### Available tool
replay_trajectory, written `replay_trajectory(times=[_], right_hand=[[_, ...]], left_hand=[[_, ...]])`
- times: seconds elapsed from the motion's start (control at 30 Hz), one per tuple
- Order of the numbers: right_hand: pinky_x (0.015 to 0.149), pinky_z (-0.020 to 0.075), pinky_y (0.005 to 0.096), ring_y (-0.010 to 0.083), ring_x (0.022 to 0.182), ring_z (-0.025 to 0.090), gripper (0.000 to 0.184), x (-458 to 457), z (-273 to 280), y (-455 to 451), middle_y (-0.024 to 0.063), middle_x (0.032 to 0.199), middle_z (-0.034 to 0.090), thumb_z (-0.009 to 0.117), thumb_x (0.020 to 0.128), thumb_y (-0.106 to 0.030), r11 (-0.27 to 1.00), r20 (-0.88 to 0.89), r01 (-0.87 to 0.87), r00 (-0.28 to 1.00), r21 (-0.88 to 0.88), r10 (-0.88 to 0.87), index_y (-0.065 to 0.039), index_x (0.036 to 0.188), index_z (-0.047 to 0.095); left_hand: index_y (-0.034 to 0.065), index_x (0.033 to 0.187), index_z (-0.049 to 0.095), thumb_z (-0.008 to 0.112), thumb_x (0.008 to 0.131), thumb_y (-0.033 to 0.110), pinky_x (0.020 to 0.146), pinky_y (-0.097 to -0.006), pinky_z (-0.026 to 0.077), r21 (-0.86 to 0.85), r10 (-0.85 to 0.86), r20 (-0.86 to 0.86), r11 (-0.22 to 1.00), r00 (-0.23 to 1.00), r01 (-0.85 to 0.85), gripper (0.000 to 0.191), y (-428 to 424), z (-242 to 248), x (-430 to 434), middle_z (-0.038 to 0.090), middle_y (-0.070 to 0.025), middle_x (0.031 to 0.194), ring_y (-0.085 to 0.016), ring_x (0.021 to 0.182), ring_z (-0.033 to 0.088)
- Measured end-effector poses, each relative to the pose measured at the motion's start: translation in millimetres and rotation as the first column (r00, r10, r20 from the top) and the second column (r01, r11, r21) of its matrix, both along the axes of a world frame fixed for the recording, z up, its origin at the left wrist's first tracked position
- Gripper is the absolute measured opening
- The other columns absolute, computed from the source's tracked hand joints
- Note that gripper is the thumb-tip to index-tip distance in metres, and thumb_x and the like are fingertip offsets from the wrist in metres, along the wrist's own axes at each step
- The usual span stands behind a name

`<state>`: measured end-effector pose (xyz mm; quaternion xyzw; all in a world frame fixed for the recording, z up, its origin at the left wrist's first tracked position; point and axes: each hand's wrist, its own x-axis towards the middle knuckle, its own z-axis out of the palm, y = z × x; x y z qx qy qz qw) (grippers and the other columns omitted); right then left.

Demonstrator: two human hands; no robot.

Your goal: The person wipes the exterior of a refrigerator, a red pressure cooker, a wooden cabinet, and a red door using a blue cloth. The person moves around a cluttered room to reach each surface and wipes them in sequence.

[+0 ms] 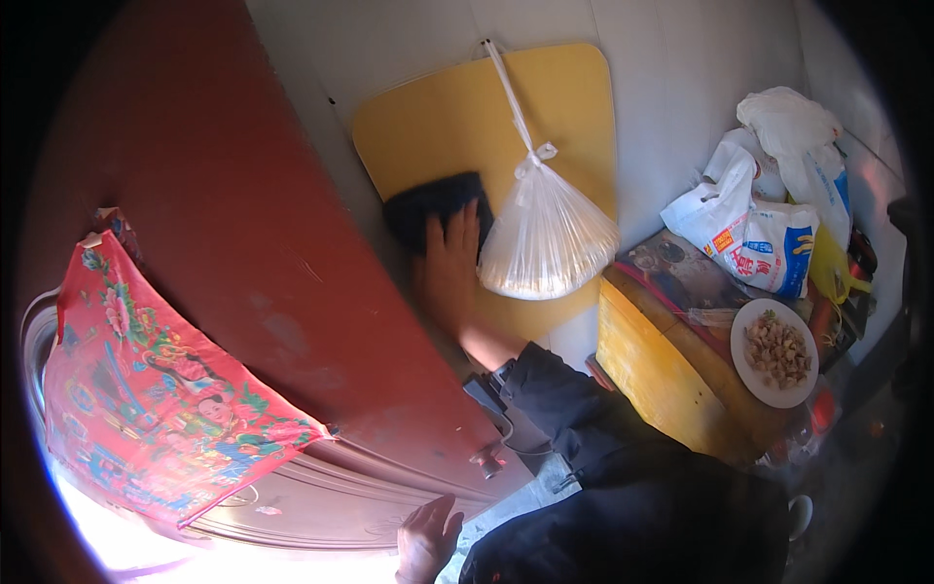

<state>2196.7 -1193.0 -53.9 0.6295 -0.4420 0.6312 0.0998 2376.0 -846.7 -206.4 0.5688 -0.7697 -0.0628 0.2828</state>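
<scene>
My right hand (451, 270) lies fingers-up on a dark folded cloth (416, 208), pressing it flat against the lower left of a yellow board (430, 124) with rounded corners. The board rests upright against the wall. Just right of the cloth, a knotted clear plastic bag (551, 241) with pale contents hangs in front of the board. My left hand (427, 536) is low in the picture, beside the lower edge of the red door (241, 219). Its fingers are partly hidden, and whether it touches the door is unclear.
A printed red cloth (182, 394) hangs on the door, above a metal knob (487, 461). At right, a wooden cabinet (657, 365) carries a white plate (744, 365) of garlic cloves and several plastic bags (777, 244). A cable (522, 447) hangs near my right sleeve.
</scene>
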Motion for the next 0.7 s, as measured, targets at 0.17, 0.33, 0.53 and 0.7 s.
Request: replay_trajectory(times=[0.17, 0.33, 0.53, 0.7], right_hand=[[0.126, 0.0253, 0.0715, 0.0646, 0.156, 0.025, 0.068, -18.1, 86.3, -26.5, 0.0435, 0.161, 0.034, 0.072, 0.099, -0.016, 0.976, 0.214, 0.197, 0.961, -0.094, -0.174, 0.007, 0.158, 0.046], [0.125, 0.0259, 0.0718, 0.0613, 0.158, 0.025, 0.068, -37.9, 141.9, -43.9, 0.0353, 0.167, 0.036, 0.071, 0.102, -0.025, 0.955, 0.274, 0.264, 0.936, -0.138, -0.220, -0.005, 0.163, 0.047], [0.127, 0.0260, 0.0715, 0.0570, 0.160, 0.027, 0.069, -37.6, 131.0, -35.5, 0.0296, 0.169, 0.038, 0.077, 0.095, -0.022, 0.967, -0.095, 0.143, 0.981, -0.209, -0.166, -0.016, 0.160, 0.055], [0.128, 0.0264, 0.0704, 0.0574, 0.160, 0.026, 0.066, -24.9, 67.2, -24.4, 0.0315, 0.166, 0.041, 0.080, 0.092, -0.019, 0.975, -0.282, 0.054, 0.953, -0.215, -0.115, -0.014, 0.154, 0.060]], left_hand=[[0.0058, 0.119, 0.078, 0.084, 0.089, 0.015, 0.085, -0.0466, 0.064, 0.017, 0.021, -0.012, 1.000, 1.000, -0.020, 0.032, 3.8, -0.3, 6.3, 0.081, -0.0148, 0.111, -0.037, 0.096, 0.078], [0.0059, 0.119, 0.078, 0.083, 0.089, 0.015, 0.085, -0.0466, 0.064, 0.025, 0.046, -0.026, 0.999, 0.999, -0.046, 0.032, 7.0, -0.8, 10.6, 0.081, -0.0148, 0.111, -0.037, 0.096, 0.078], [0.0061, 0.120, 0.078, 0.083, 0.090, 0.016, 0.085, -0.0466, 0.064, 0.042, 0.048, -0.036, 0.998, 0.998, -0.046, 0.032, 3.4, -1.7, 9.4, 0.081, -0.0147, 0.111, -0.037, 0.096, 0.078], [0.0062, 0.120, 0.078, 0.083, 0.090, 0.016, 0.085, -0.0467, 0.064, 0.048, 0.006, -0.042, 0.999, 0.999, -0.004, 0.032, -4.4, -1.8, 1.6, 0.081, -0.0147, 0.111, -0.037, 0.096, 0.078]])
